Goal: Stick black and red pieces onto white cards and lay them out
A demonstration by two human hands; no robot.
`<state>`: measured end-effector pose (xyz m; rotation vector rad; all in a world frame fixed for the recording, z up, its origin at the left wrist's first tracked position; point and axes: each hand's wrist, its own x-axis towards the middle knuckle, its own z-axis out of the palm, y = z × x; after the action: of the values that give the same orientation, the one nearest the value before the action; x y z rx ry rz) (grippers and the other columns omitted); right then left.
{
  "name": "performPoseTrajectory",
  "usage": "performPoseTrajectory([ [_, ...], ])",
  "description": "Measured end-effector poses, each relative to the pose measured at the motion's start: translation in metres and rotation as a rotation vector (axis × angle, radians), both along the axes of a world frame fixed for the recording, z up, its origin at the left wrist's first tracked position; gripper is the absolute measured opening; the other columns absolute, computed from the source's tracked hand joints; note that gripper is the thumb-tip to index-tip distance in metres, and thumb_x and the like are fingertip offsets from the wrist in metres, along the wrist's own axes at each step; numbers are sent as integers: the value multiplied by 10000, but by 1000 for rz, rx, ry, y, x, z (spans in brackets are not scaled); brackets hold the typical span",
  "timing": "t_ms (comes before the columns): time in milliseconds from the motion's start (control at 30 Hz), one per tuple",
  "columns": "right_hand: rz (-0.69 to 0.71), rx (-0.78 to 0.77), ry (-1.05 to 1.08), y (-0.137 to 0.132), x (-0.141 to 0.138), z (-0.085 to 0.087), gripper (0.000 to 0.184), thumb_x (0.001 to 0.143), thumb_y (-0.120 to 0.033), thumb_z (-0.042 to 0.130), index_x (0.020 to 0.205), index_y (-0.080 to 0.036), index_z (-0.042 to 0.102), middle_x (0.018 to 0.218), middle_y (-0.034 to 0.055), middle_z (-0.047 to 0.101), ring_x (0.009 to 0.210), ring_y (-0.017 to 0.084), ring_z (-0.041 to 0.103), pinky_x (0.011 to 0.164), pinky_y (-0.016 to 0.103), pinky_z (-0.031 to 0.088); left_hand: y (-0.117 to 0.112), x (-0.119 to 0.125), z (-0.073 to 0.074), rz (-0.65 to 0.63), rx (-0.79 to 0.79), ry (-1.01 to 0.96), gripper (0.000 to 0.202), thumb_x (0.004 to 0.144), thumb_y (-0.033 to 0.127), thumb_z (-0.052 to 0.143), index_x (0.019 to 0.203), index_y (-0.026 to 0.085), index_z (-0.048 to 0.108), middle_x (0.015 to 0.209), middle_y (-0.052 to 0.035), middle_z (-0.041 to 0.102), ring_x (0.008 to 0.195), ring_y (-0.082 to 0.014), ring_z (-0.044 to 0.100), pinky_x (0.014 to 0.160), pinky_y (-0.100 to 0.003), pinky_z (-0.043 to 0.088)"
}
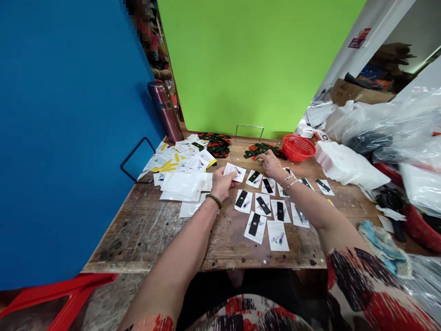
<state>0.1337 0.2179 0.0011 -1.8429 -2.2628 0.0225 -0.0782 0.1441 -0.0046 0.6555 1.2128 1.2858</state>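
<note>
My left hand (222,184) is closed on a small white card (234,172) and holds it over the wooden table (155,225). My right hand (270,164) reaches to a pile of dark green and red pieces (260,150), with its fingers curled onto the pile; what they grip is hidden. Several white cards with black strips (263,204) lie in rows in front of me. One card without a strip (277,236) lies nearest to me. A stack of blank white cards (184,184) sits left of my left hand.
A red basket (298,147) stands right of the pile. A second dark pile (217,145) and a maroon flask (165,111) are at the back left. Blue and green panels wall the table. Plastic bags (347,163) crowd the right side.
</note>
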Motion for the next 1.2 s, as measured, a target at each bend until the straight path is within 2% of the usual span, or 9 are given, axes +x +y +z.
performPoseTrajectory([
  [167, 60, 39, -83, 30, 1, -12, 347, 997, -210, 414, 1164, -189, 719, 1234, 127, 590, 1001, 238, 568, 807, 320, 435, 2, -3, -3, -4, 1, 7, 166, 686, 69, 709, 838, 126, 673, 757, -32, 710, 541, -134, 650, 479, -250, 565],
  [367, 67, 130, -51, 15, 8, 0, 338, 1011, -157, 367, 1146, -117, 673, 1158, 177, 645, 1031, 257, 526, 910, 365, 403, 4, -1, -6, -26, 4, 31, 147, 699, 72, 696, 830, 129, 663, 736, -19, 690, 547, -125, 638, 492, -239, 564],
  [433, 78, 117, 82, -1, 16, 8, 312, 1013, -170, 398, 1156, -100, 667, 1063, 145, 680, 936, 219, 552, 873, 340, 420, 5, -1, -8, -34, 20, 39, 149, 710, 71, 687, 841, 136, 658, 743, -12, 688, 556, -121, 636, 517, -245, 573],
  [567, 361, -78, 285, -63, 38, 34, 242, 968, -204, 501, 1042, -151, 725, 994, 68, 715, 899, 182, 604, 857, 308, 464, 6, 1, -12, -74, 42, 34, 161, 722, 78, 706, 855, 154, 653, 778, -16, 700, 592, -125, 645, 564, -255, 582],
  [667, 534, -376, 286, -125, 47, 51, 222, 959, -229, 537, 987, -205, 756, 956, 36, 720, 878, 170, 630, 833, 309, 492, 5, 2, -12, -69, 16, 40, 151, 731, 77, 730, 826, 162, 650, 771, -26, 695, 603, -130, 642, 576, -260, 572],
  [767, 581, -503, 218, -174, 45, 51, 229, 959, -196, 543, 922, -230, 767, 923, 28, 687, 855, 163, 614, 820, 311, 488, 4, 3, -10, -72, 18, 48, 135, 746, 72, 738, 813, 157, 656, 788, -40, 699, 611, -139, 644, 606, -295, 576],
  [933, 549, -473, 159, -214, 32, 31, 238, 968, -159, 544, 886, -230, 755, 945, 51, 626, 888, 184, 583, 857, 330, 484, 1, 2, -8, -101, 32, 78, 178, 760, 101, 769, 872, 144, 637, 745, -16, 684, 614, -104, 620, 668, -287, 571],
  [1033, 474, -356, 175, -226, 28, 24, 222, 945, -132, 561, 1017, -240, 740, 1085, 73, 648, 1040, 228, 579, 954, 380, 481, 0, 1, -8, -118, 29, 81, 215, 755, 111, 780, 897, 141, 621, 729, 1, 678, 627, -89, 616, 691, -265, 560],
  [1200, 423, -193, 194, -241, 28, 14, 188, 963, -199, 563, 1056, -222, 726, 1223, 105, 637, 1154, 266, 559, 1061, 464, 455, 0, 2, -9, -93, 47, 65, 171, 733, 88, 741, 847, 144, 627, 726, 1, 683, 549, -90, 606, 530, -218, 523],
])
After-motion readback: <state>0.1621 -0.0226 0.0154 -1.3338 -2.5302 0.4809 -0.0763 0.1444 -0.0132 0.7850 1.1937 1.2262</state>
